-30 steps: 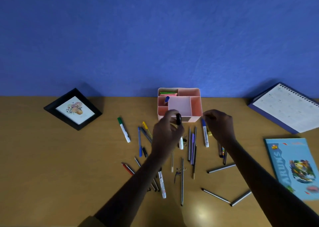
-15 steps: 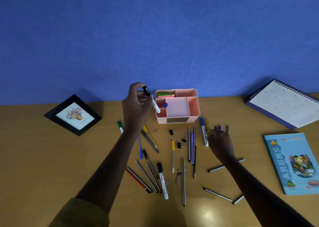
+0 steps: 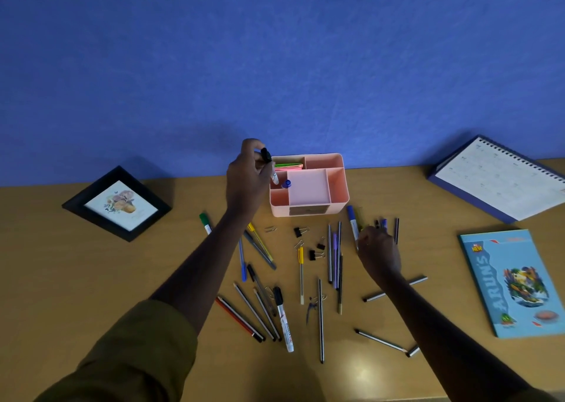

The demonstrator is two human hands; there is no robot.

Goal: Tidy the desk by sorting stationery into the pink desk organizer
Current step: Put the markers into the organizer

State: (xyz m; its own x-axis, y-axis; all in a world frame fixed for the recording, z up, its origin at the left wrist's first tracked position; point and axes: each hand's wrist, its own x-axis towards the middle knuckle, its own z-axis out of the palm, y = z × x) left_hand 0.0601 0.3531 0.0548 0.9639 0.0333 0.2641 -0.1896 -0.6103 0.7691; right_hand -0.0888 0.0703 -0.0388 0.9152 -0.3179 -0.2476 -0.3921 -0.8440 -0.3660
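Early stage: our left hand holds black-capped white marker over pink plastic desk organizer; right hand grip unclear, w/ most pens unsorted.

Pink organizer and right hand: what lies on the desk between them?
In the head view, one blue-capped marker lies between the pink organizer and the right hand.

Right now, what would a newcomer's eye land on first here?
The left hand holds a black-capped marker over the left compartments of the pink organizer, set against the blue wall. Below it, pens and binder clips lie scattered across the desk, with the right hand down among those to the organizer's right.
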